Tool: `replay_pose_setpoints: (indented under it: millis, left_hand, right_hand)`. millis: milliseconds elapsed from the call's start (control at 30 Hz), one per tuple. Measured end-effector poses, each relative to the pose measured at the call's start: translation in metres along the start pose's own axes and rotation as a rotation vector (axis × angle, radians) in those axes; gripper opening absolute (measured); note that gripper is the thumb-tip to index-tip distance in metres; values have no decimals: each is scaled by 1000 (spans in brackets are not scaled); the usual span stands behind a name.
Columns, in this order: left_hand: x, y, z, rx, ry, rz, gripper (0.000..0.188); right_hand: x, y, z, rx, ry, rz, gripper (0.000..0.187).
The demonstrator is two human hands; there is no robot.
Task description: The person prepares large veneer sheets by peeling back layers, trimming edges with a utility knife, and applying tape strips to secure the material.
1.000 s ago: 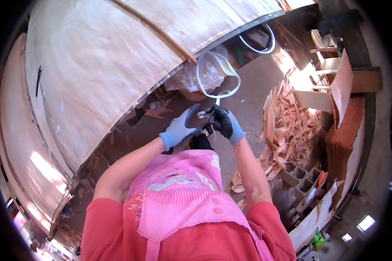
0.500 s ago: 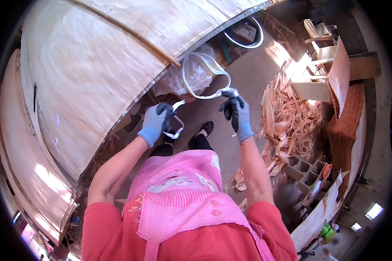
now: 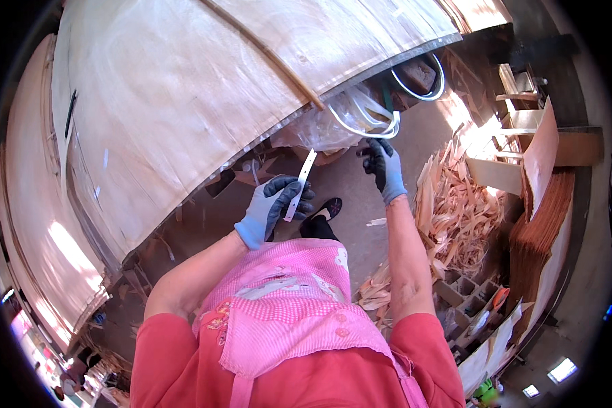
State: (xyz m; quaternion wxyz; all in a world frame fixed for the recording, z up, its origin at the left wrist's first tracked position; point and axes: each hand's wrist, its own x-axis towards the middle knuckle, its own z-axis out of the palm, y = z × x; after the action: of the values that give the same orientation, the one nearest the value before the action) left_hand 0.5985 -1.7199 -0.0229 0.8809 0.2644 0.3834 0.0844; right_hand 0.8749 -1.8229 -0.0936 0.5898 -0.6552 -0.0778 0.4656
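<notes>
My left hand (image 3: 279,204), in a grey glove with dark fingers, is closed on a short white strip of tape (image 3: 302,183) with small dark spots along it. The strip stands up slanted between thumb and fingers. To its right, my right hand (image 3: 385,168), gloved alike, has bent, parted fingers with nothing visible in them. Just beyond those fingertips is a loose coil of white tape (image 3: 360,129), beside crumpled clear plastic (image 3: 313,130) at the bench edge. Whether the fingertips touch the coil is hard to make out.
A large pale veneer sheet (image 3: 163,129) covers the bench at left, with a thin wooden stick (image 3: 265,51) on it. Another white coil (image 3: 439,92) lies beyond. Veneer scraps (image 3: 459,211) heap on the floor at right, near a veneer stack (image 3: 540,217) and grey hollow blocks (image 3: 464,285).
The coil has moved away from my right hand, toward the bench edge, and its fingers have loosened. My left hand has turned, and its strip, curled before, now stands straight.
</notes>
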Motion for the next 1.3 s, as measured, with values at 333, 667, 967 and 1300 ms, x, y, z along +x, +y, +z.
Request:
replay_pose_setpoints:
  millis: [333,667,967,1300]
  left_hand:
    - [-7,-2,-8,-42,-34,-34,25]
    - [-5,-2,-1,-49,-54,29,22]
    - [-4,-9,2,203,-103,302,20]
    - [24,17,-14,129,-36,-96,24]
  right_hand:
    - [3,38,-10,602,18,230,29]
    - [22,-15,12,-138,353,-236,50]
    - [-88,-27,79,-175,-361,108,27]
    - [-109,-63,70,277,-322,71,22]
